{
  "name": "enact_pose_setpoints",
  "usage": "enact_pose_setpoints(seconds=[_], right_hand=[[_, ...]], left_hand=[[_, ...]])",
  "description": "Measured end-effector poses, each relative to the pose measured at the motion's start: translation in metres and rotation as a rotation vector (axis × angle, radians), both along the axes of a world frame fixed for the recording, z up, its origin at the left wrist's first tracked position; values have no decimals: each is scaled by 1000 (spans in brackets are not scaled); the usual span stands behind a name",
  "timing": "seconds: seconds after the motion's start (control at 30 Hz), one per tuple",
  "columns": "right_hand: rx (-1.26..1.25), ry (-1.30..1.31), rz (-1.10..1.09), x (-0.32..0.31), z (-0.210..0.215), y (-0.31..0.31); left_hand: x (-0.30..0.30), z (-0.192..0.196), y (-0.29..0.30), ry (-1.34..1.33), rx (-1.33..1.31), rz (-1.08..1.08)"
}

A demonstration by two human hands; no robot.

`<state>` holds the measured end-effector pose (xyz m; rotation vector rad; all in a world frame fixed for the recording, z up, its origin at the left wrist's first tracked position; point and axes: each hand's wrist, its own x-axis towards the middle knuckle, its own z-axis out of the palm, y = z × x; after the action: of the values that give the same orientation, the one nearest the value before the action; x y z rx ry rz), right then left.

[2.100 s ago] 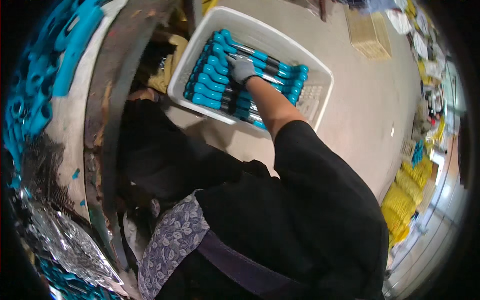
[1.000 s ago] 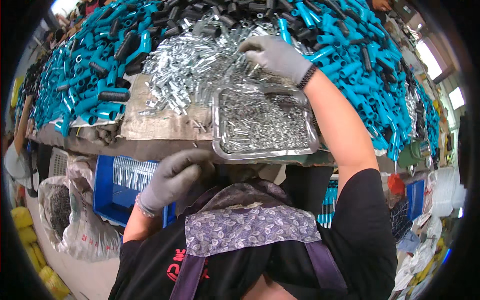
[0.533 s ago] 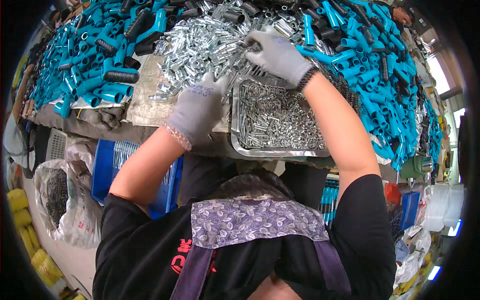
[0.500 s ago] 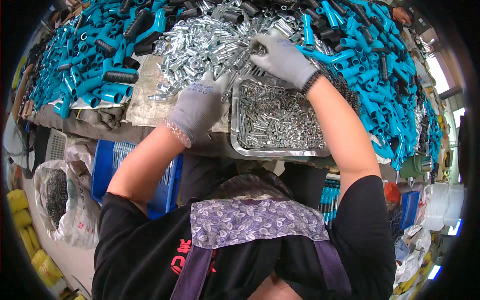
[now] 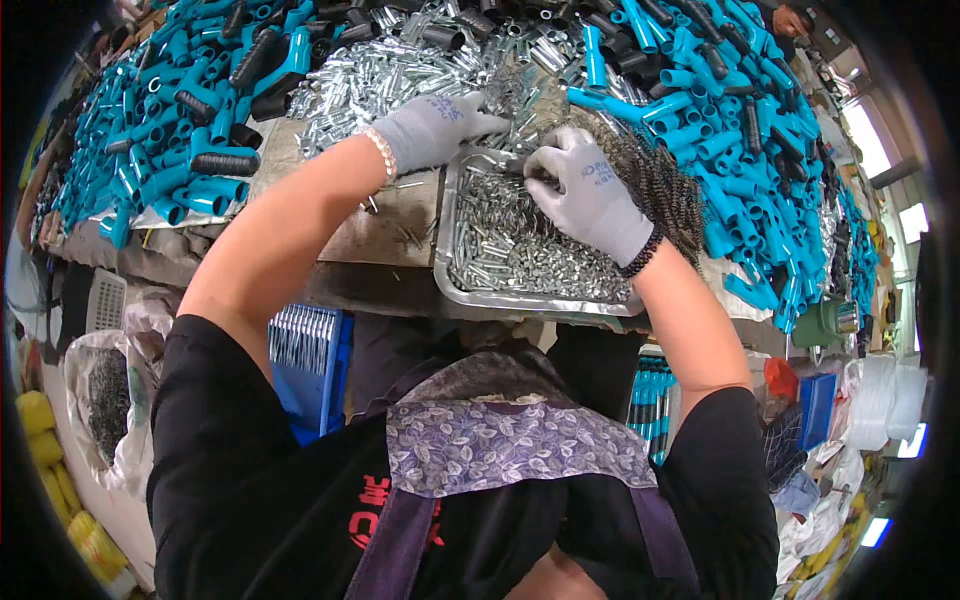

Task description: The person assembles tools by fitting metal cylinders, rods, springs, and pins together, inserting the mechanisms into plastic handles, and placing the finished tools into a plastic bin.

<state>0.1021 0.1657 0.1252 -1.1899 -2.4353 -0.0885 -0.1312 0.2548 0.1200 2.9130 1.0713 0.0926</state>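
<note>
My left hand (image 5: 432,132), in a pale grey glove, reaches over the near edge of a pile of shiny metal tubes and fittings (image 5: 375,80). Its thumb stretches to the right, apart from the fingertips. My right hand (image 5: 592,195), gloved alike, hovers above a metal tray (image 5: 540,300) of small pins, screws and coil springs. The right thumb and forefinger curl together in a pinch; what lies between them is too small to make out. Dark coil springs (image 5: 660,185) are heaped beside the right wrist.
Teal tubular parts (image 5: 165,150) with black grips are piled at the left, and more teal parts (image 5: 715,140) at the right. Below the table edge are a blue crate (image 5: 310,370) of metal rods and a white sack (image 5: 105,400). Another person (image 5: 790,22) is at the far right.
My left hand has moved farther out and slightly right over the metal pile. My right hand has drawn back from the pile to above the tray, its fingers pinched.
</note>
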Motion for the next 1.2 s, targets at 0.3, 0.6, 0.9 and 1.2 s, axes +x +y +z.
enact_pose_setpoints(seconds=[0.3, 0.6, 0.9, 1.2], right_hand=[[104, 4, 255, 7, 22, -58], [-20, 407, -72, 9, 24, 22], [-74, -479, -381, -36, 12, 125], [-282, 700, -108, 30, 24, 49]], left_hand=[[0, 15, 5, -290, -68, 83], [-17, -20, -64, -523, -247, 209], [-18, -3, -71, -598, -180, 420], [24, 4, -9, -153, -110, 520]])
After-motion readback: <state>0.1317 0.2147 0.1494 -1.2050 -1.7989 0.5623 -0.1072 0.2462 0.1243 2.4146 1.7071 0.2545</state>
